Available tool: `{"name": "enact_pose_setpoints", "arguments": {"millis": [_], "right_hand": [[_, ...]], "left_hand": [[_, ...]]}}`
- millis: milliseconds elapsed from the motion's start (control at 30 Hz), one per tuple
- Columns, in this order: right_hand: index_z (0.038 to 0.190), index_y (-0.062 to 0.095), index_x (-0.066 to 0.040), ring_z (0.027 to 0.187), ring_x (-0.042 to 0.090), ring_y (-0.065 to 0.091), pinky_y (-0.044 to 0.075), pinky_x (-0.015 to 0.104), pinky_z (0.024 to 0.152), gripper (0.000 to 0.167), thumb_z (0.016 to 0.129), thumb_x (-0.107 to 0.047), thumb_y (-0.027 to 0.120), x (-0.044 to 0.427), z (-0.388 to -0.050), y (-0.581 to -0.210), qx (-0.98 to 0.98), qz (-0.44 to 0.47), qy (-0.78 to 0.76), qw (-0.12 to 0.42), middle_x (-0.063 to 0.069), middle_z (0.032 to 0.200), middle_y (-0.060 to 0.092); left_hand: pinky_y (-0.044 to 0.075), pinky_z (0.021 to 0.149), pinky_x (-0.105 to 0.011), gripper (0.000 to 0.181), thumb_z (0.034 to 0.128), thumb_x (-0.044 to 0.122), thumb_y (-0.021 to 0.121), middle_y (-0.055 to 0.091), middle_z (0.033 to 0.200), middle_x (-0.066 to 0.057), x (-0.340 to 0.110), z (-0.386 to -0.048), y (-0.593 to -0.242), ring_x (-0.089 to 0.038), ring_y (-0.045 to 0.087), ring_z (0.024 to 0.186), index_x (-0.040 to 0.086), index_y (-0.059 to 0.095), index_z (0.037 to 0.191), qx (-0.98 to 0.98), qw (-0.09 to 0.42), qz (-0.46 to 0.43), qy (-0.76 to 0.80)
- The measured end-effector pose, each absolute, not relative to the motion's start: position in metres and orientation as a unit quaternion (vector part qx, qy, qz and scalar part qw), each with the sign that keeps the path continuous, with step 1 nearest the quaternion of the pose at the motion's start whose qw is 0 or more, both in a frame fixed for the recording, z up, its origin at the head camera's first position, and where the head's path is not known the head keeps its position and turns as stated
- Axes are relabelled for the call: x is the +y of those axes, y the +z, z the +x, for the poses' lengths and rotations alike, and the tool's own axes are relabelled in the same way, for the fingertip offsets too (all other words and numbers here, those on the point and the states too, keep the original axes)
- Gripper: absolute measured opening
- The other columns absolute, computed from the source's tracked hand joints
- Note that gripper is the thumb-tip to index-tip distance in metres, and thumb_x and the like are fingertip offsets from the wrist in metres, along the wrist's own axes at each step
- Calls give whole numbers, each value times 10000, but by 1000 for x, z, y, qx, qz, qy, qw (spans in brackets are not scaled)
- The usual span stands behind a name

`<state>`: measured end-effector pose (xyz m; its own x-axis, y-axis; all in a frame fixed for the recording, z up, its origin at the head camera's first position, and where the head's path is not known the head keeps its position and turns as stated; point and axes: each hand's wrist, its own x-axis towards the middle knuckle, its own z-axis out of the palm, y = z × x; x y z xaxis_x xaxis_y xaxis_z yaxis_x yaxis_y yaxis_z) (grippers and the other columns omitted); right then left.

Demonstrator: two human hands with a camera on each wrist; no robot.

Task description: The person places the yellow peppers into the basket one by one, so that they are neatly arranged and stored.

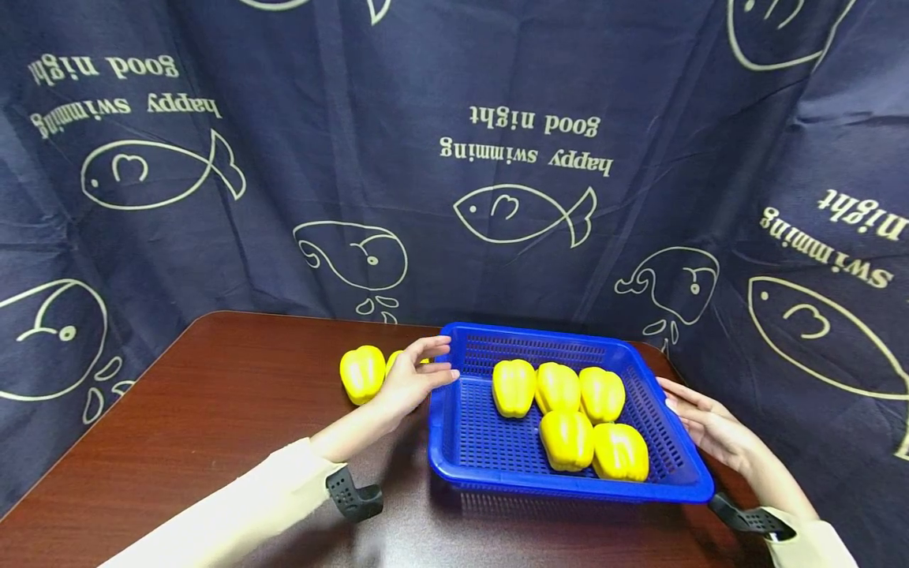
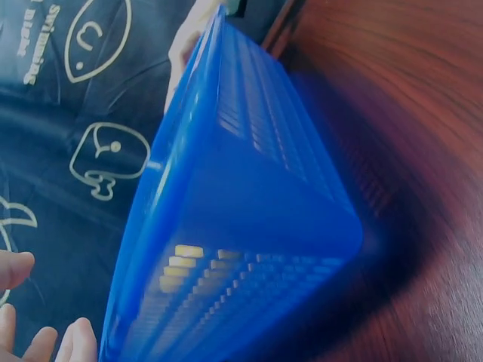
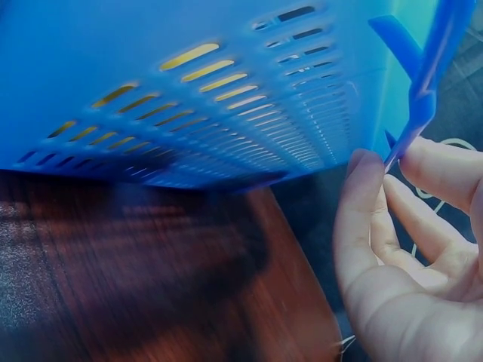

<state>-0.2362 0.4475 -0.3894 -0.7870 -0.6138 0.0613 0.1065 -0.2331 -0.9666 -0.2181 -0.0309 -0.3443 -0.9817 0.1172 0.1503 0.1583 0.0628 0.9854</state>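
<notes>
A blue plastic basket (image 1: 568,489) with slotted sides holds several yellow bell peppers (image 1: 566,439). My right hand (image 1: 717,430) is at its right side; in the right wrist view, thumb and fingers (image 3: 361,188) pinch the rim. At the opposite side, my left hand (image 1: 412,379) reaches over the left rim with fingers extended and spread. The left wrist view shows these fingertips (image 2: 41,343) beside the basket's rim (image 2: 151,204), not closed round it. Whether the basket's base touches the table cannot be told.
To the left of the basket, a yellow bell pepper (image 1: 362,374) lies on the brown wooden table (image 1: 234,394). Another yellow pepper (image 1: 393,360) is partly hidden behind my left hand. A dark blue curtain (image 1: 398,158) with fish drawings hangs behind the table and along its sides.
</notes>
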Motion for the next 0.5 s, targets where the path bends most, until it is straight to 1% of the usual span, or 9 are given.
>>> {"name": "enact_pose_setpoints", "arguments": {"millis": [133,267,500], "right_hand": [[1348,548,-252,1113,131,644,523,255,922,524,1033,8,219,449,-235,-389,572,-222,-752,242,-82,1300,621],[1350,548,-249,1119,128,640,521,251,923,525,1033,8,218,450,-234,-390,570,-222,-753,242,-73,1300,623],[1363,535,-253,1116,135,643,521,254,925,536,1033,10,204,454,-233,-391,570,-224,-752,245,-58,1299,626]], "left_hand": [[528,935,-366,506,845,9,667,534,1334,-240,-43,-220,-346,-407,591,1154,-10,504,1324,-724,22,-91,-683],[531,918,-306,503,857,0,650,521,1352,-227,-57,-222,-347,-403,582,1160,-11,487,1333,-726,27,-89,-682],[509,965,-347,532,865,12,628,484,1391,-238,-81,-224,-352,-436,534,1211,-18,439,1361,-746,32,-111,-656]]}}
